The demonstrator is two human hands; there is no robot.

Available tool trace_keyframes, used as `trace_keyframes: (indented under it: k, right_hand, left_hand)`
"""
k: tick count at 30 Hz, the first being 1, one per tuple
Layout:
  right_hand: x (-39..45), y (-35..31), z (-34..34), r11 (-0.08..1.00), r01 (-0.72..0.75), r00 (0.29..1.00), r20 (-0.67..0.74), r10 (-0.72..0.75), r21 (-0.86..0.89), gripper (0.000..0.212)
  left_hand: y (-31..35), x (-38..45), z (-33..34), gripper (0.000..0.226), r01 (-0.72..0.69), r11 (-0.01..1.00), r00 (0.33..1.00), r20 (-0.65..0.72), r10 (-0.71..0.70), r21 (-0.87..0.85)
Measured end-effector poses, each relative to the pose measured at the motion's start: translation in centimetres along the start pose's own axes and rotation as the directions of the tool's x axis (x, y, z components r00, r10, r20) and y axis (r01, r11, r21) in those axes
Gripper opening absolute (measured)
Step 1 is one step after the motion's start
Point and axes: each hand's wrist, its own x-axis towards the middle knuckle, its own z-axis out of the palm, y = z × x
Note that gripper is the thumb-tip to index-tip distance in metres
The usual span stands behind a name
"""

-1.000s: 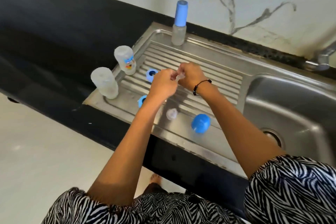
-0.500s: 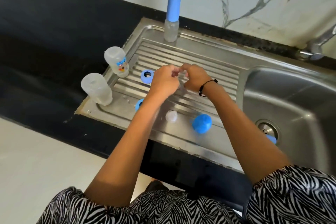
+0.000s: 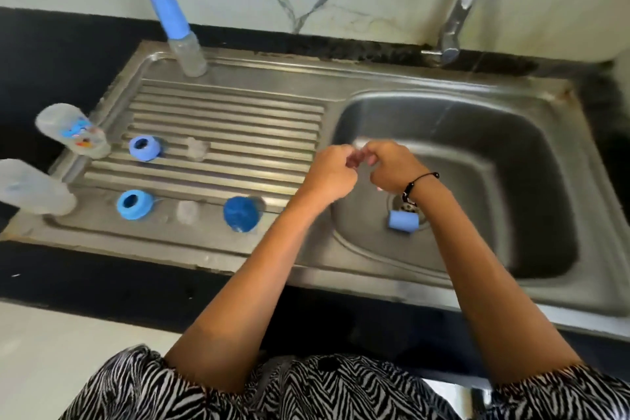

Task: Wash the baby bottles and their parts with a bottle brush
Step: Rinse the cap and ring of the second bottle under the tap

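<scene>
At the far left of the frame two clear baby bottles stand inverted on the rim of the steel drainboard (image 3: 238,106), where it meets the black desk (image 3: 85,280): a plain bottle (image 3: 34,187) at the left edge and a printed bottle (image 3: 73,131) just above it. Beside them lie two blue collar rings, one (image 3: 145,147) on the ribs, one (image 3: 133,204) on the flat front strip. Right of each ring sits a clear teat, upper (image 3: 197,148) and lower (image 3: 187,211). A blue cap (image 3: 241,214) rests near the front strip's middle. At the back rim a small bottle with a tall blue cap (image 3: 177,31) stands alone. The ribbed middle of the drainboard lies open.

Over the basin's left edge the left hand (image 3: 332,174) and right hand (image 3: 392,169) meet, fingers curled together; a small pale piece seems pinched between them, but blur hides what it is.

In the basin (image 3: 511,181), a blue cylindrical piece (image 3: 403,221) lies on the drain (image 3: 405,204). The tap (image 3: 467,0) arches from the upper right.
</scene>
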Motion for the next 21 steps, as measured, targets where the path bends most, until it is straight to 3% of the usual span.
trace_keyframes:
  k: [9, 14, 21]
  right_hand:
    - [0.2, 11.7, 1.2, 0.991, -0.094, 0.975, 0.194, 0.11, -0.093, 0.035]
    - [1.5, 14.4, 4.3, 0.974, -0.049, 0.938, 0.326, 0.122, -0.223, 0.037]
    - [2.1, 16.1, 8.1, 0.975, -0.166, 0.911, 0.356, 0.209, -0.147, 0.042]
  left_hand:
    - [2.5, 1.6, 10.3, 0.026, 0.115, 0.982, 0.979, 0.148, -0.136, 0.147]
    - [2.5, 3.1, 12.4, 0.034, 0.2, 0.957, 0.953, 0.184, -0.239, 0.208]
    - [1.1, 5.7, 14.9, 0.039, 0.358, 0.921, 0.905, 0.188, -0.383, 0.151]
